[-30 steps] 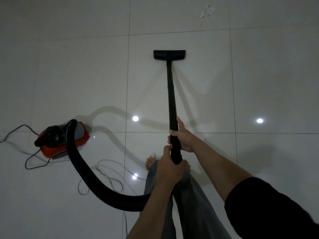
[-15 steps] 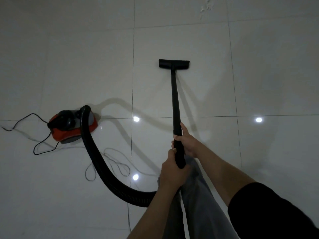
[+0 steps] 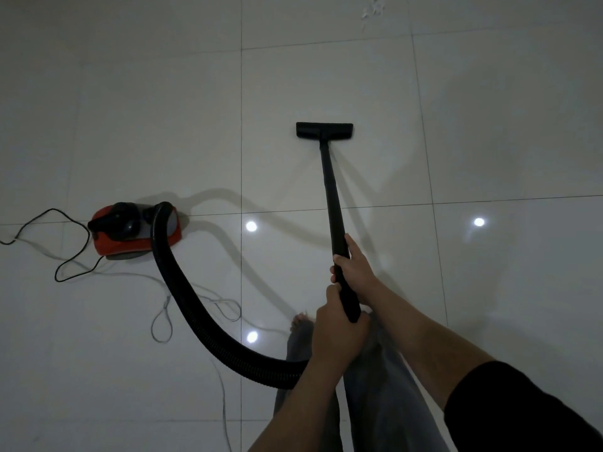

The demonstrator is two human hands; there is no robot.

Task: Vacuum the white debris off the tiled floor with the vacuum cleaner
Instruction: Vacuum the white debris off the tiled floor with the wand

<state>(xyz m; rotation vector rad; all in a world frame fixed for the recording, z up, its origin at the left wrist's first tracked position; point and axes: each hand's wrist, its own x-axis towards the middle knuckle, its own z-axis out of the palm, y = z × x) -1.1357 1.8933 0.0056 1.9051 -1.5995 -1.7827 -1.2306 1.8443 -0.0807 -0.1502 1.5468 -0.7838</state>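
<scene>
A black vacuum wand runs from my hands up to a flat black floor nozzle resting on the white tiles. My right hand grips the wand higher up; my left hand grips its lower end just below. A ribbed black hose curves left from the wand's end to the red and black vacuum body on the floor. White debris lies scattered at the top edge, well beyond the nozzle.
A black power cord loops left of the vacuum body. A thin white cable coils on the tiles under the hose and trails toward the bottom. My grey trouser legs and a bare foot stand below my hands.
The nozzle has drawn back toward me, away from the debris. The view has shifted, with the vacuum body now higher and further right in frame. Both hands keep their grip.
</scene>
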